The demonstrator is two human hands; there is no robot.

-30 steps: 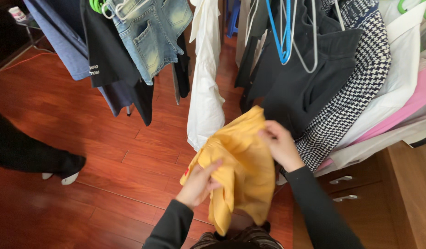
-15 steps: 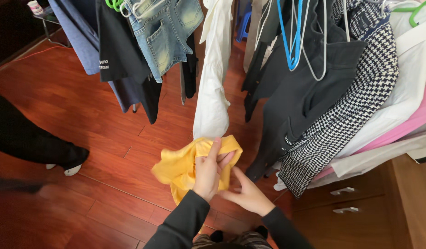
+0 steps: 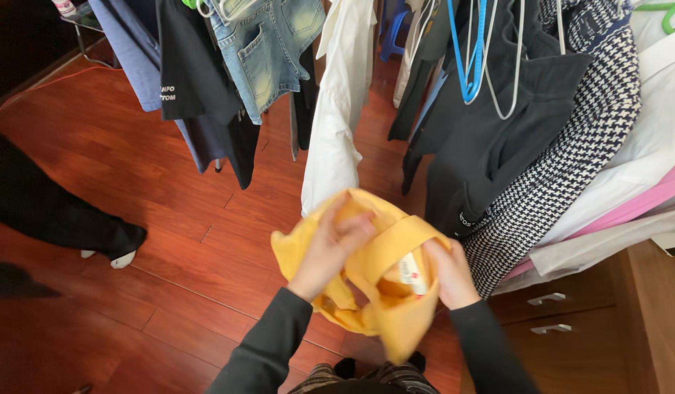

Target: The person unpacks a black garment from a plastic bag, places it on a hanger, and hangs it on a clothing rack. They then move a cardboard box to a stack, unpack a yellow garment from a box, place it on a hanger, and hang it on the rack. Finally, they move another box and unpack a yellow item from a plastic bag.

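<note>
A yellow garment (image 3: 385,310) hangs bunched between my hands above the wooden floor, with a white label showing inside its opening. My left hand (image 3: 331,244) grips the upper left part of the cloth, fingers curled over the fabric. My right hand (image 3: 448,273) holds the right side of the opening, next to the label. Both arms wear dark sleeves.
Clothes hang in a row ahead: denim shorts (image 3: 268,51), a dark top (image 3: 195,73), a white shirt (image 3: 337,124), a black coat (image 3: 491,138), a houndstooth jacket (image 3: 564,175). A wooden drawer unit (image 3: 571,314) stands at right. Another person's dark-trousered leg (image 3: 45,211) stands at left.
The yellow garment was long and held up, then gathered low in both hands; now it is lifted and spread open, showing its inside label. My hands have moved apart.
</note>
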